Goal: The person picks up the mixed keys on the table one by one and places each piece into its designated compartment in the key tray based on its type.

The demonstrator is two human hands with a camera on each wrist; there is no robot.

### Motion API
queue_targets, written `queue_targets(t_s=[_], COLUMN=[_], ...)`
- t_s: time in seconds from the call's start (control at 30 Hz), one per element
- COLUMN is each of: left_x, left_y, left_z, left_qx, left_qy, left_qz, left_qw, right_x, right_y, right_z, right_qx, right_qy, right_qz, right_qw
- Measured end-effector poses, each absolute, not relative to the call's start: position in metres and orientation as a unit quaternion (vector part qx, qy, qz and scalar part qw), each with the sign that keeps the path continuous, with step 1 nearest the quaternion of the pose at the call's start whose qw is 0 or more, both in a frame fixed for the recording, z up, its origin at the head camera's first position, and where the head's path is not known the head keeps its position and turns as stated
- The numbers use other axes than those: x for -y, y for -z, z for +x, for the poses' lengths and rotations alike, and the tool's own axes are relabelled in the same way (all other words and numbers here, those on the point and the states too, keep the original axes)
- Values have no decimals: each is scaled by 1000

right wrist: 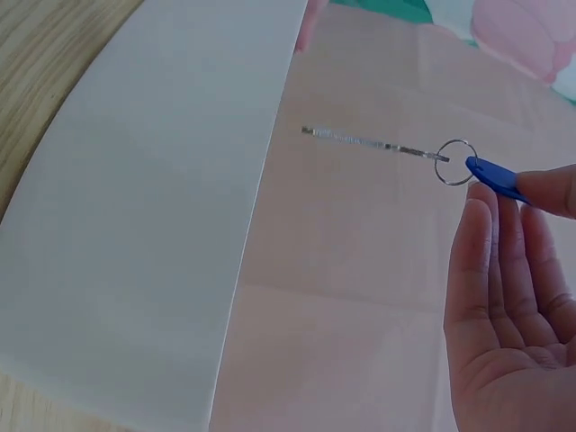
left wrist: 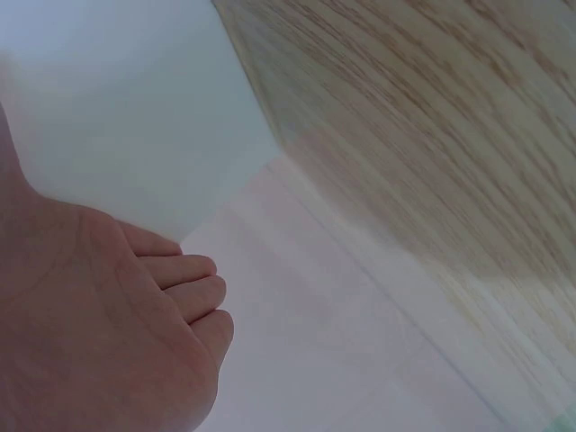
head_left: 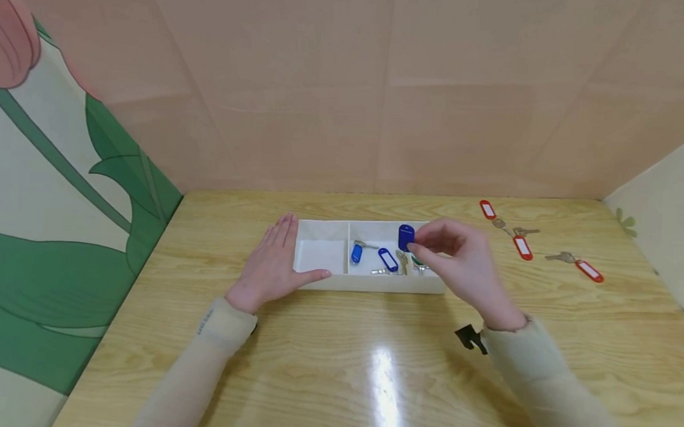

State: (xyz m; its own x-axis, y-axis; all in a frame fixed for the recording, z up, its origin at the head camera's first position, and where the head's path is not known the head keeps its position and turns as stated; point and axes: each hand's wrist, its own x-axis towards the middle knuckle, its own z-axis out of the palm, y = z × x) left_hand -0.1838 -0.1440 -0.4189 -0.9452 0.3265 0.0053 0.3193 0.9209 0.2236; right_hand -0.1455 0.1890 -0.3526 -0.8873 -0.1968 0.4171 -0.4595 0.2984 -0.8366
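A white divided box (head_left: 367, 283) sits on the wooden table. My right hand (head_left: 461, 262) pinches a blue key tag (head_left: 406, 237) between thumb and fingers above the box; in the right wrist view a key (right wrist: 360, 141) dangles from its ring. Below it, the middle compartment holds a blue key tag (head_left: 356, 253), another with a white label (head_left: 388, 260), and keys. A green tag (head_left: 417, 260) shows partly behind my right hand. My left hand (head_left: 273, 255) lies against the box's left end, fingers straight, thumb along the front rim.
To the right of the box lie red key tags with keys: one at the back (head_left: 487, 209), one nearer (head_left: 523, 247) and one farther right (head_left: 589, 271). A pinkish wall (head_left: 382, 112) rises behind the table, with patterned panels at both sides.
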Motion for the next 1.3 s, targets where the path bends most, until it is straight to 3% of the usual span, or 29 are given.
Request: queue_targets(t_s=[0.67, 1.3], left_x=[143, 144], left_y=[417, 418], left_z=[-183, -183], left_qx=[-980, -980], left_qy=[-107, -103], left_qz=[169, 170], left_qw=[12, 7], right_x=[-167, -156], right_y=[354, 379], right_z=[-166, -190], right_qx=[800, 826], right_qy=[-554, -530], right_qz=[202, 179], right_qw=[106, 69])
